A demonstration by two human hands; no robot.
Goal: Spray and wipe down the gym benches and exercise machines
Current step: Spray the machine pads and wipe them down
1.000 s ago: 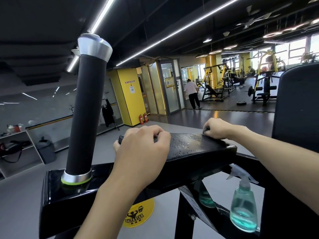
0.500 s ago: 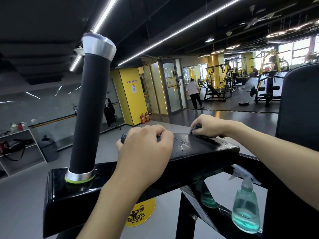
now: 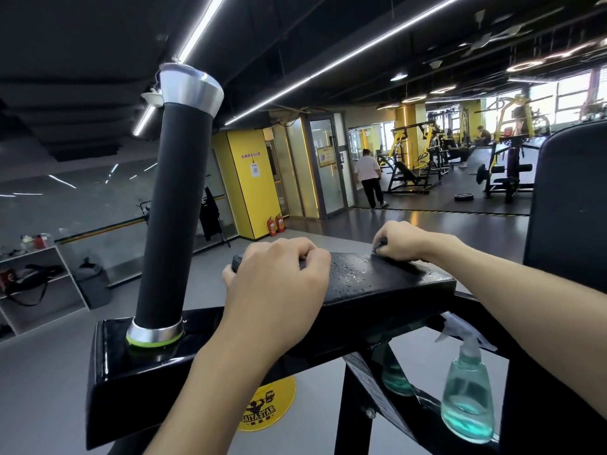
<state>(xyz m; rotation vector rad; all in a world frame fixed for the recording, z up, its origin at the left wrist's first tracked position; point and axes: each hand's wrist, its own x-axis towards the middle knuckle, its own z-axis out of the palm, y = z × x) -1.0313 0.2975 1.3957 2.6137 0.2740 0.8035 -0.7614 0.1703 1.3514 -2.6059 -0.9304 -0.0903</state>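
Leftward along pad (image 3: 377, 279) went right hand (image 3: 400, 241) with cloth (image 3: 380, 247); left hand (image 3: 279, 290) unmoved.

Lighting: mixed, dim overall. Sources: linear ceiling strips (image 3: 345, 60), blown to white; windows (image 3: 571, 93) far right, overexposed. Ceiling (image 3: 82, 44): near black. Glare: bright specks on the wet pad (image 3: 377, 277); highlights on the silver cap (image 3: 190, 90); yellowish sheen on the floor (image 3: 417, 221). Shadows: soft, diffuse. Distortion: wide-angle bowing towards the edges. Focus: foreground sharp; far machines (image 3: 417, 159) soft, hazy.
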